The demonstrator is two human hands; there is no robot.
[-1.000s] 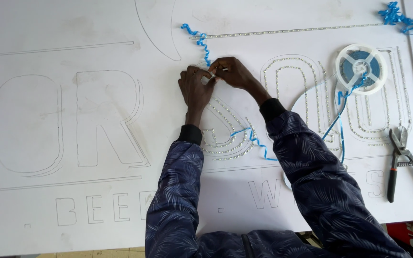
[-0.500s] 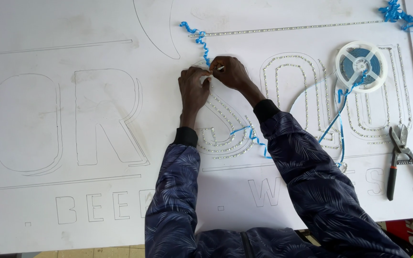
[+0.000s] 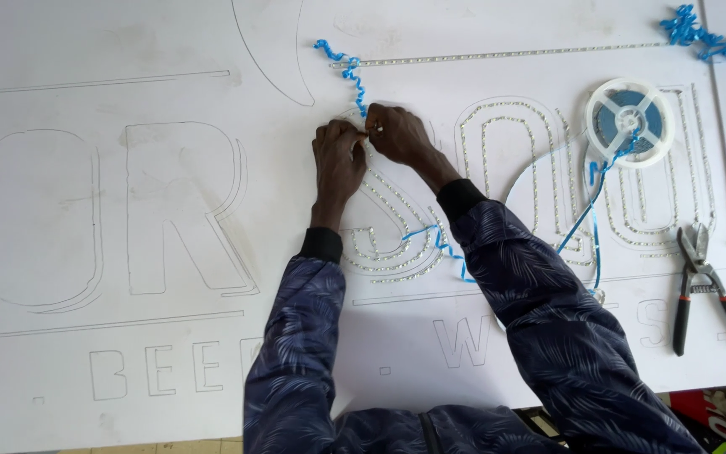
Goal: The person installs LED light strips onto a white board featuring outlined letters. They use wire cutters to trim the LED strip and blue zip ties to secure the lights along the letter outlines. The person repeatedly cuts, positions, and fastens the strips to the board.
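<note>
A large white sign board (image 3: 170, 76) with outlined letters lies flat in front of me. My left hand (image 3: 338, 160) and my right hand (image 3: 397, 134) meet at the top of a curved letter lined with a light strip (image 3: 388, 202). Both pinch the strip end against the board, fingers closed on it. A curly blue backing ribbon (image 3: 346, 71) trails up from my fingertips. More blue ribbon (image 3: 439, 244) lies under my right forearm.
A white reel (image 3: 628, 122) of strip with blue tape sits on a letter at the right. Black-handled pliers (image 3: 703, 286) lie near the right edge. A straight light strip (image 3: 497, 57) runs along the top, ending in a blue ribbon tangle (image 3: 707, 38).
Both hands have stayed at the top of the curved letter, shifting only slightly along the strip.
</note>
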